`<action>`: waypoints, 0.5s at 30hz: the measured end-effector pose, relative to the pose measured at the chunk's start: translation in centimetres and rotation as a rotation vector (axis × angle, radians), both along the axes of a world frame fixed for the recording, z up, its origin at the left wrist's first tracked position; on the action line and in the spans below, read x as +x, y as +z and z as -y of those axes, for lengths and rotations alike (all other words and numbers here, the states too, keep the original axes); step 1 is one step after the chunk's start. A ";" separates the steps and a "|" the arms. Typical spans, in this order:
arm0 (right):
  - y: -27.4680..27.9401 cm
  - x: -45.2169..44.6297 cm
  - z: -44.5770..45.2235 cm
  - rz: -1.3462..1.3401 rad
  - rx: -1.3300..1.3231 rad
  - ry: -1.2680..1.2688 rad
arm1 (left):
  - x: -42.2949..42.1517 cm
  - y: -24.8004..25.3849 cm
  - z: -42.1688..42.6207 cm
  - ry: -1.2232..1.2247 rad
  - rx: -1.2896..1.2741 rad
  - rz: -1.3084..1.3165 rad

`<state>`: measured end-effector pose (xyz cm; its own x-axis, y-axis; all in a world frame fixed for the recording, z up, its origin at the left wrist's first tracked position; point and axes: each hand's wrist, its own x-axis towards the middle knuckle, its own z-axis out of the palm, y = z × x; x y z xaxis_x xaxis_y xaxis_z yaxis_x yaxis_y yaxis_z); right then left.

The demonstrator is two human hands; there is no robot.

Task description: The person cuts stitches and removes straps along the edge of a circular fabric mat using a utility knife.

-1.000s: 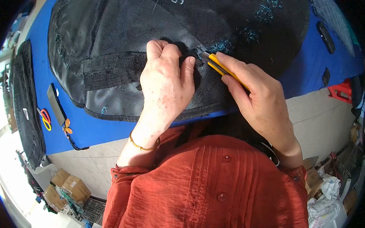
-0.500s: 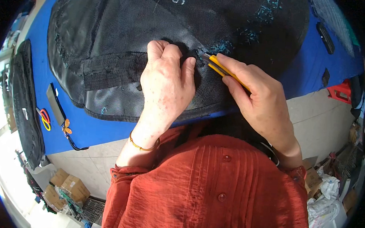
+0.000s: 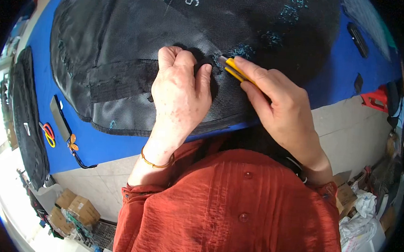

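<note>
A large black mesh fabric piece [image 3: 138,36] with white lettering lies spread in front of me. Across its lower left runs a wide black webbing strap [image 3: 115,81]. My left hand [image 3: 180,93] is closed on the strap's right end, fingers curled under and thumb pointing up. In my right hand [image 3: 281,102] is a yellow utility knife [image 3: 235,71], its metal tip angled up-left against the fabric just right of my left thumb. Teal thread scraps [image 3: 241,51] lie beside the tip, with more tufts toward the upper right. Whatever is under my left fingers is hidden.
On the blue table [image 3: 89,145] at left are a dark phone-like slab [image 3: 60,118], red-and-yellow-handled scissors [image 3: 49,135] and a long black bundle [image 3: 28,126]. A black oblong object [image 3: 357,39] lies at right. Cardboard boxes [image 3: 82,208] and a red stool [image 3: 376,99] stand below.
The view has shifted slightly, and both hands sit a little further left in it. The knife tip stays at the fabric beside my left thumb. Both holds are unchanged.
</note>
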<state>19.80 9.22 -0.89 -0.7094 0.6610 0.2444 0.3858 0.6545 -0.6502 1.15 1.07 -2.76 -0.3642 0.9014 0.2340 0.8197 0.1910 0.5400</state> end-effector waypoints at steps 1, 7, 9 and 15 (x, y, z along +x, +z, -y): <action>0.0 -0.1 0.2 0.038 -0.032 0.005 | 0.0 0.0 0.0 -0.002 0.002 0.002; -0.3 -0.3 -0.8 0.063 0.095 -0.110 | 0.0 0.0 0.1 0.007 -0.001 0.016; 0.0 -0.2 -0.6 0.027 0.062 -0.031 | -0.1 -0.2 0.1 0.003 0.010 -0.004; -0.1 -0.7 -0.2 0.072 0.018 -0.017 | 0.1 0.1 0.0 0.013 0.000 0.013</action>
